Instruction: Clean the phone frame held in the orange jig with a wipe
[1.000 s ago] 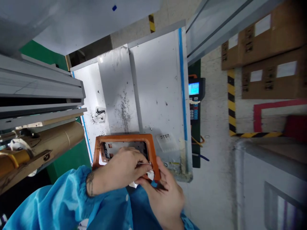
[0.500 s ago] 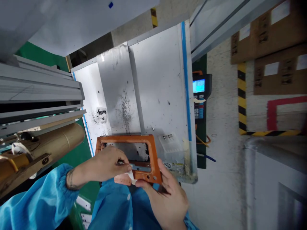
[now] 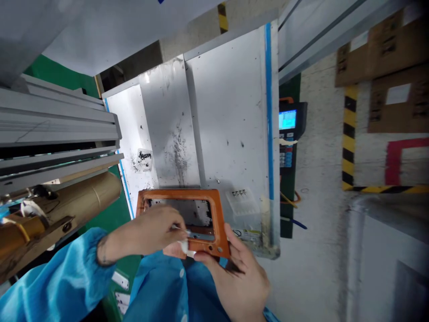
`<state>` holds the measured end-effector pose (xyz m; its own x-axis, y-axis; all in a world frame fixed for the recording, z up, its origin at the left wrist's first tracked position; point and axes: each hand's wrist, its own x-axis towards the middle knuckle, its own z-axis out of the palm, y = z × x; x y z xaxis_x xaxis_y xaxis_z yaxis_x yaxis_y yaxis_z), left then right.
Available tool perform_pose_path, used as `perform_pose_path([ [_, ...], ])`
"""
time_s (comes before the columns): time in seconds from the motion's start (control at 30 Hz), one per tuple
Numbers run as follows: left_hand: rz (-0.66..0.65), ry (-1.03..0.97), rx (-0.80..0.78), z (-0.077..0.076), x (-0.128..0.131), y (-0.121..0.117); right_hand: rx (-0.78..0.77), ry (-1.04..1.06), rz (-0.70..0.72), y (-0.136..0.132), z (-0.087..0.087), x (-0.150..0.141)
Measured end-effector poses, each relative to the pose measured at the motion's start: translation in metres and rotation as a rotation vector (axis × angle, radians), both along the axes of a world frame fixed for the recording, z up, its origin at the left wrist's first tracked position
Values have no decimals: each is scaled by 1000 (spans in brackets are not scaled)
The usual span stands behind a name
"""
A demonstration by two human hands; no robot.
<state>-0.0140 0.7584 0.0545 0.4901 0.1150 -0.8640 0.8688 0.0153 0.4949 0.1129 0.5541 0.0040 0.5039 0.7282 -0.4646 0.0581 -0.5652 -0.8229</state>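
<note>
You hold the orange frame steady.
Your right hand (image 3: 241,281) grips the orange frame (image 3: 214,243) at 5 o'clock, so your left hand (image 3: 150,232) can pinch a thin tool (image 3: 182,230).

The white table (image 3: 231,103) carries an orange frame (image 3: 217,214) and perhaps two plastic bags (image 3: 241,201).

Orange frame (image 3: 217,214): smooth, matt plastic by appearance. Table top (image 3: 228,112): pale sheet metal, scuffed, speckled with black grime. Roll (image 3: 83,201): brown cardboard tube, matt. Sleeve (image 3: 60,286): blue cloth, slight sheen.
</note>
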Motion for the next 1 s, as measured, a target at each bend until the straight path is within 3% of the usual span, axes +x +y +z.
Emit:
perform_pose_path([
  [0.13,19,-115,161,15,-26,0,22,41,0,3,3,3],
  [0.43,-11,-576,44,-27,4,-11,7,24,-12,4,4,2],
  [0.67,-90,-517,20,-28,7,-8,-27,24,-13,-4,-1,0],
  [1.0,13,-560,37,-29,-5,-12,-61,32,-3,-1,0,2],
])
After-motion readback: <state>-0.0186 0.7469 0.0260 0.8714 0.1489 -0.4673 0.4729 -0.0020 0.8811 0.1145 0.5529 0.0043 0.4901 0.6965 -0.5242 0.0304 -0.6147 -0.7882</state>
